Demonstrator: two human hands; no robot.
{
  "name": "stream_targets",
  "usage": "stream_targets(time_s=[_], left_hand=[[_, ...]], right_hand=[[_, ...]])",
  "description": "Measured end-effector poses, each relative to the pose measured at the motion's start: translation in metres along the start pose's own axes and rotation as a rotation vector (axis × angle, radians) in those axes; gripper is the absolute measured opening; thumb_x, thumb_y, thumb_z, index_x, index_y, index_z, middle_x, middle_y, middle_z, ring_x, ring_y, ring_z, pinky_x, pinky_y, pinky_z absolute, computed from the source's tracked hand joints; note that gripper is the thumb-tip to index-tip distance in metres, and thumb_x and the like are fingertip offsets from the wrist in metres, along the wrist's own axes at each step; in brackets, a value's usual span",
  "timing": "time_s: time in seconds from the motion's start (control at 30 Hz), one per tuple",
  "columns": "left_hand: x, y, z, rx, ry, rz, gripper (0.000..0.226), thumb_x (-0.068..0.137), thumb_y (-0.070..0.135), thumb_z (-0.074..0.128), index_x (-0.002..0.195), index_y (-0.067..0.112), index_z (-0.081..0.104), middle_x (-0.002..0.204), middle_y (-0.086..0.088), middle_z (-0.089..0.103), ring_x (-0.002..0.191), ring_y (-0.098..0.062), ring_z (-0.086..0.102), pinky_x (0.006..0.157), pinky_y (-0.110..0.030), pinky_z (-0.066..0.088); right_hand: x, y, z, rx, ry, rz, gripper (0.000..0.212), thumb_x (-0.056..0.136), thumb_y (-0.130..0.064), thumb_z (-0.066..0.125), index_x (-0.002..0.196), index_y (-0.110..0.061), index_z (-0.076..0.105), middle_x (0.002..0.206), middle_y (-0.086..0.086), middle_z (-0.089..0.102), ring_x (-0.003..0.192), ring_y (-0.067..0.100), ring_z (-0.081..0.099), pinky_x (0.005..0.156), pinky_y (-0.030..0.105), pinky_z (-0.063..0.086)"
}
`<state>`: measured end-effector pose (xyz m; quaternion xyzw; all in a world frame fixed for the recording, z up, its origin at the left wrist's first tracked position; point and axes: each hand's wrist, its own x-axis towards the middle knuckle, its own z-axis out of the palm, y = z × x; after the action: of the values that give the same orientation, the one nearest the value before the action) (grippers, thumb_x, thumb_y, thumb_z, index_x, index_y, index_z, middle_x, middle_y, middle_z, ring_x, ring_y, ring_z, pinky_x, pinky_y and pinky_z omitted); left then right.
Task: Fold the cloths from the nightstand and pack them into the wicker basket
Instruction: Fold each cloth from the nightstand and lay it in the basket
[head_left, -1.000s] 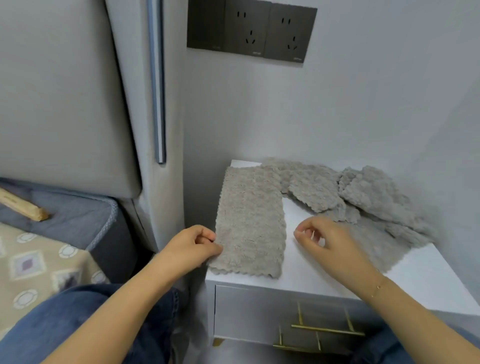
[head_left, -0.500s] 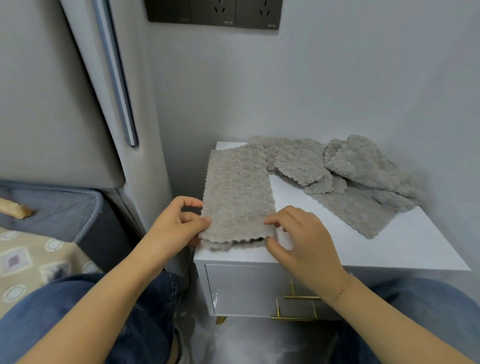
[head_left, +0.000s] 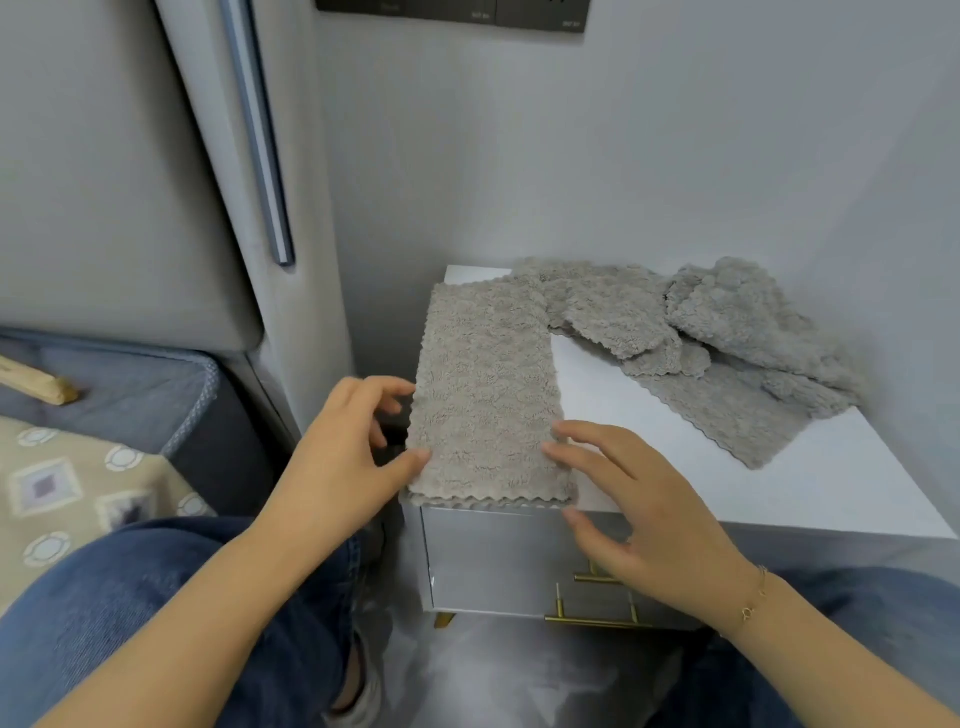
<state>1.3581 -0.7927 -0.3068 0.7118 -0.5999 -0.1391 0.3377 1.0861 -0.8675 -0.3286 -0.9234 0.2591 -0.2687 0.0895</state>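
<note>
Denim-clad knees frame both hands at the nightstand (head_left: 810, 488) front edge. The left hand (head_left: 345, 457) pinches the folded cloth's (head_left: 485, 400) left side between thumb and fingers; the right hand (head_left: 639, 514) lies released, straight fingertips touching its right side. Farther back, loose cloths (head_left: 727, 343) are heaped toward the rear right corner.
</note>
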Motion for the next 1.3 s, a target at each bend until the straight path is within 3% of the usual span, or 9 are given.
stream_targets(time_s=[0.13,0.3,0.67,0.77,0.9,1.0,1.07,1.17,1.3], left_hand=[[-0.005,0.003,-0.003,0.091,-0.082,0.421,0.034,0.089,0.048,0.060,0.118,0.031,0.065,0.123,0.019,0.053,0.116,-0.001,0.050,0.099,-0.023,0.041],[-0.014,-0.015,0.017,0.221,-0.255,0.519,0.046,0.091,0.049,0.053,0.130,0.028,0.062,0.143,0.009,0.051,0.130,-0.009,0.047,0.104,-0.038,0.045],[-0.030,-0.010,0.023,0.166,-0.060,0.567,0.031,0.096,0.028,0.047,0.115,0.023,0.071,0.124,0.014,0.065,0.105,-0.002,0.059,0.093,-0.024,0.037],[-0.035,-0.008,0.022,0.148,-0.034,0.504,0.029,0.095,0.031,0.048,0.114,0.028,0.070,0.117,0.022,0.066,0.099,0.005,0.058,0.094,-0.019,0.033],[-0.022,-0.004,0.014,0.196,0.019,0.339,0.029,0.092,0.053,0.045,0.091,0.035,0.068,0.078,0.019,0.063,0.077,0.001,0.054,0.087,-0.021,0.033],[-0.006,0.002,0.007,0.275,-0.038,0.319,0.039,0.091,0.060,0.042,0.068,0.031,0.051,0.058,0.011,0.050,0.062,-0.007,0.049,0.070,-0.018,0.034],[0.006,0.006,0.001,0.168,-0.106,0.219,0.041,0.088,0.063,0.049,0.068,0.027,0.052,0.057,0.004,0.053,0.060,-0.011,0.053,0.059,-0.020,0.040],[0.026,0.006,-0.005,0.021,-0.251,0.016,0.043,0.080,0.060,0.061,0.081,0.018,0.069,0.072,-0.005,0.067,0.068,-0.016,0.061,0.070,-0.037,0.052],[0.027,0.003,0.001,-0.139,-0.238,-0.134,0.042,0.073,0.057,0.072,0.075,0.016,0.065,0.072,-0.011,0.069,0.073,-0.027,0.064,0.073,-0.040,0.053]], right_hand=[[0.002,0.002,0.010,-0.085,-0.096,-0.094,0.063,0.091,-0.036,0.061,0.146,-0.012,0.042,0.157,-0.001,0.033,0.144,0.014,0.031,0.115,0.034,0.031],[0.002,0.009,0.024,-0.195,-0.171,-0.118,0.060,0.095,-0.039,0.050,0.148,-0.013,0.040,0.157,-0.001,0.033,0.145,0.012,0.028,0.117,0.031,0.026],[-0.007,0.000,0.027,-0.093,0.056,-0.159,0.034,0.091,-0.018,0.054,0.122,-0.012,0.068,0.130,-0.002,0.062,0.122,0.009,0.054,0.110,0.019,0.036],[-0.007,-0.001,0.023,-0.003,0.049,-0.077,0.033,0.089,-0.020,0.055,0.118,-0.017,0.070,0.122,-0.007,0.067,0.113,0.007,0.060,0.099,0.020,0.046],[0.010,-0.006,0.006,0.233,-0.007,0.207,0.027,0.088,-0.038,0.059,0.108,-0.027,0.073,0.094,-0.021,0.068,0.089,-0.002,0.059,0.079,0.010,0.043],[0.032,-0.005,-0.010,0.432,-0.102,0.385,0.010,0.084,-0.027,0.074,0.092,-0.021,0.076,0.076,-0.007,0.070,0.072,0.007,0.059,0.066,0.020,0.042],[0.047,0.000,-0.018,0.497,-0.211,0.433,0.007,0.083,-0.023,0.075,0.085,-0.017,0.076,0.064,-0.001,0.064,0.058,0.015,0.050,0.057,0.021,0.037],[0.062,0.013,-0.018,0.579,-0.274,0.545,0.021,0.080,-0.026,0.078,0.077,-0.007,0.070,0.054,-0.005,0.038,0.052,0.010,0.033,0.053,0.021,0.027],[0.065,0.019,-0.011,0.677,-0.215,0.647,0.018,0.073,-0.022,0.082,0.082,-0.010,0.071,0.057,-0.008,0.053,0.057,0.008,0.047,0.056,0.017,0.039]])
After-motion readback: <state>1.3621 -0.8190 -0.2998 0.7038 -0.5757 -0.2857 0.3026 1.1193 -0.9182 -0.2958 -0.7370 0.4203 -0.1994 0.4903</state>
